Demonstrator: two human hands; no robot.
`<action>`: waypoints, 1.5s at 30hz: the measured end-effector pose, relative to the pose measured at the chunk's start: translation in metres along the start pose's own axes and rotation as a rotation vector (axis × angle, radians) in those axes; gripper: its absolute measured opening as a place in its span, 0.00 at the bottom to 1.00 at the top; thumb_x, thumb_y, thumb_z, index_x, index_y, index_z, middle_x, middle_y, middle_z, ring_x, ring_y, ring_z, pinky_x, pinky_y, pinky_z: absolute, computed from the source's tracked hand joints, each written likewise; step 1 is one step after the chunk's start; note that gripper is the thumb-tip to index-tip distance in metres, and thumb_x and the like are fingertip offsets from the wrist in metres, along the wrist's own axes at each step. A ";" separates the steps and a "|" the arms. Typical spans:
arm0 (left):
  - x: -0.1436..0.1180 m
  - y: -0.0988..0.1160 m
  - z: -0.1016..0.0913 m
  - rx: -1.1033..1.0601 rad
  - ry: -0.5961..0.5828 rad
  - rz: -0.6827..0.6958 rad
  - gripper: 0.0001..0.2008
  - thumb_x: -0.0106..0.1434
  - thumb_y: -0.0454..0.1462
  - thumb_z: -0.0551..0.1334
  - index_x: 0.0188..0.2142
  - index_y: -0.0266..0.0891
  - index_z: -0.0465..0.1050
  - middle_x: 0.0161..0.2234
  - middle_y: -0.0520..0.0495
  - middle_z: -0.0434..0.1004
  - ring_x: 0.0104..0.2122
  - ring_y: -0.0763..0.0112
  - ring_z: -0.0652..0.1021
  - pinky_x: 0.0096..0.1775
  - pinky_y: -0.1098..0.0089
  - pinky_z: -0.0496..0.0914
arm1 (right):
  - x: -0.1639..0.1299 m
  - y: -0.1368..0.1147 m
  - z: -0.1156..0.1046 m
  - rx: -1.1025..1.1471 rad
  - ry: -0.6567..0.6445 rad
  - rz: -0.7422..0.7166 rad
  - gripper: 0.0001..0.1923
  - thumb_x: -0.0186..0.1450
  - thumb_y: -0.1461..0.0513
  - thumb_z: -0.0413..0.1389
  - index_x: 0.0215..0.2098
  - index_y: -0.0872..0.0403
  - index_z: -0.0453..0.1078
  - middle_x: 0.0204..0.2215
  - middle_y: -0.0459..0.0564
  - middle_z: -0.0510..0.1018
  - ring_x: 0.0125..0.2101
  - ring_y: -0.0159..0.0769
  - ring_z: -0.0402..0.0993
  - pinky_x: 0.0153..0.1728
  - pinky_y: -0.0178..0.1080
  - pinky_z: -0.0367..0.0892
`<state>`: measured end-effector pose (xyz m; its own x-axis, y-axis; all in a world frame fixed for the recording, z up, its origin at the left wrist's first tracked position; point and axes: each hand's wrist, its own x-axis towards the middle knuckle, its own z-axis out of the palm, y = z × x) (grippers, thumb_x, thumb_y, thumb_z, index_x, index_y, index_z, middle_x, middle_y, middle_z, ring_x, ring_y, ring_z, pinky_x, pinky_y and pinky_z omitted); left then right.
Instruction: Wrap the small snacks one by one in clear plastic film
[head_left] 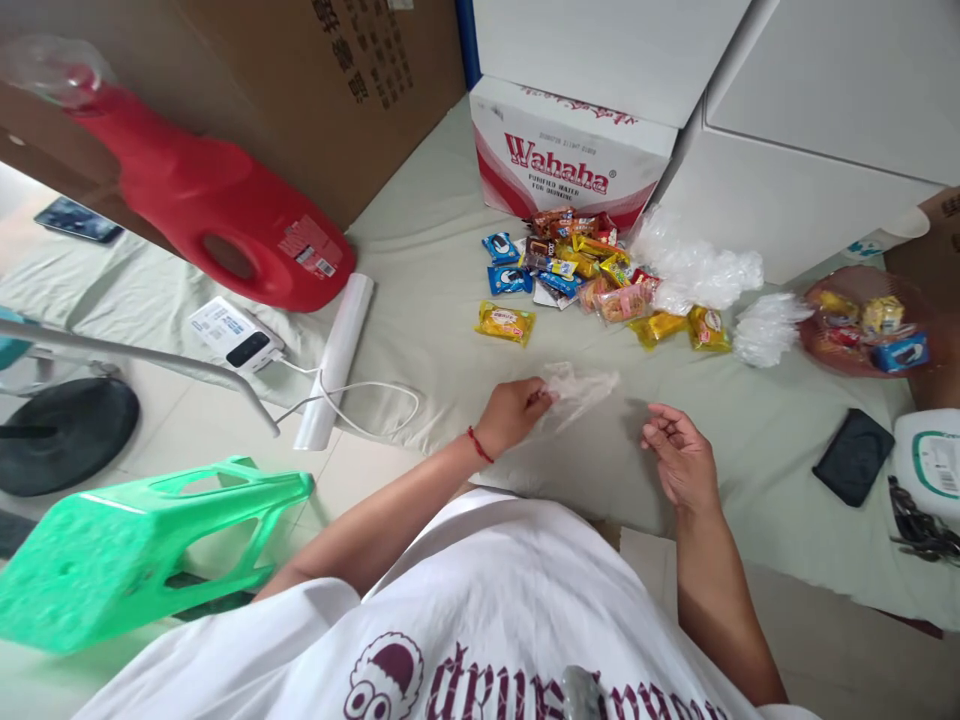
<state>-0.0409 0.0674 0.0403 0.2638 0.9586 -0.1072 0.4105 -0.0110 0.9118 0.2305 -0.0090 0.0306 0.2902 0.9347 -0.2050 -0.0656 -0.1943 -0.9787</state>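
Observation:
Pinched in my left hand (517,412) is a thin clear plastic bag (581,390), hanging crumpled above the pale green cloth (427,280). My right hand (681,455) is just to the right of the bag, apart from it, fingers loosely curled and thumb near the index finger; whether something tiny is between them I cannot tell. Beyond both hands lies a pile of wrapped snacks (574,262) in blue, yellow and brown. One yellow packet (504,323) sits apart at its left. Crumpled clear bags (694,265) rest right of the pile.
A Wahaha carton (566,155) stands behind the snacks. At right are a reddish see-through bowl (862,330) with several snacks and a black pouch (853,457). At left are a red jug (225,220), a plastic roll (335,360), a corded white device (236,335) and a green stool (150,550).

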 end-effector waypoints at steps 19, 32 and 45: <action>0.002 -0.012 -0.021 -0.441 -0.079 -0.221 0.21 0.49 0.44 0.76 0.39 0.36 0.75 0.21 0.62 0.57 0.21 0.81 0.57 0.24 0.76 0.50 | 0.027 -0.012 0.047 0.192 0.057 0.269 0.26 0.43 0.51 0.77 0.33 0.53 0.75 0.26 0.41 0.74 0.25 0.26 0.65 0.21 0.28 0.60; 0.001 -0.019 -0.007 -0.899 0.181 -0.323 0.26 0.61 0.57 0.70 0.44 0.37 0.75 0.20 0.62 0.47 0.17 0.81 0.51 0.17 0.77 0.47 | -0.001 -0.014 -0.052 -0.401 0.088 0.030 0.34 0.61 0.39 0.63 0.57 0.49 0.72 0.51 0.56 0.80 0.48 0.42 0.76 0.45 0.42 0.75; -0.008 -0.047 -0.053 -0.819 0.260 -0.212 0.53 0.54 0.41 0.77 0.72 0.54 0.49 0.47 0.47 0.80 0.18 0.87 0.62 0.20 0.78 0.58 | 0.103 -0.017 0.043 0.016 0.088 0.050 0.22 0.47 0.52 0.71 0.34 0.53 0.73 0.26 0.42 0.74 0.22 0.26 0.65 0.18 0.29 0.60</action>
<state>-0.1085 0.0754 0.0197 0.0056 0.9529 -0.3031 -0.3520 0.2856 0.8913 0.2207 0.1029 0.0262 0.3692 0.8939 -0.2543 -0.0972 -0.2350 -0.9671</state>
